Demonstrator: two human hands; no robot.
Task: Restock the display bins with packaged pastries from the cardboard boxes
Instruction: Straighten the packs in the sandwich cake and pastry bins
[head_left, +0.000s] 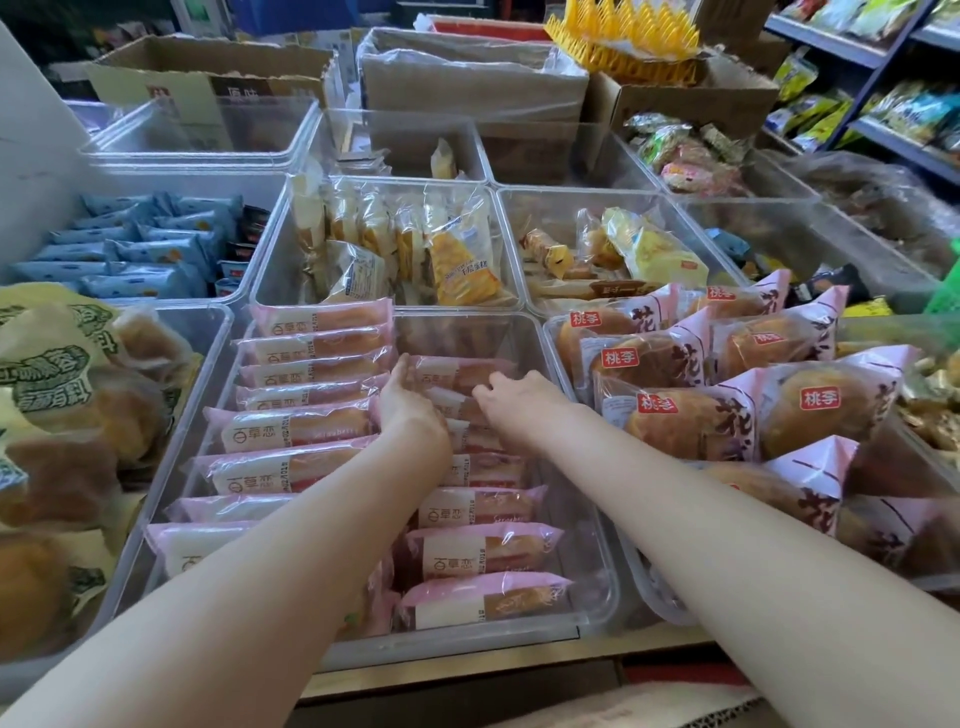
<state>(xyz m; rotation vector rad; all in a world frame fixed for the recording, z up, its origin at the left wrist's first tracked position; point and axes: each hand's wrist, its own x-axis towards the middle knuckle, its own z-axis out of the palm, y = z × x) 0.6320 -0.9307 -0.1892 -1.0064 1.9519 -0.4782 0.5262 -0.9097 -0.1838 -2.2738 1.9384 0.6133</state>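
While both arms reach into the clear plastic display bin (576, 364) at centre, the left hand (408, 397) sits palm-in w/ fingers fairly straight against the far end of the right-hand row of pink-wrapped long pastry packs (483, 551). Right hand (511, 397) has fingers curled down onto a pack in the same row; firm grip or not, can't tell. Left row of packs fills the bin front to back. Brown cardboard boxes (208, 78) stand behind the bins.

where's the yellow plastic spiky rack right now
In the head view the yellow spiked rack sits at the top right, on an open cardboard box behind the clear bins, left of the blue shelving.
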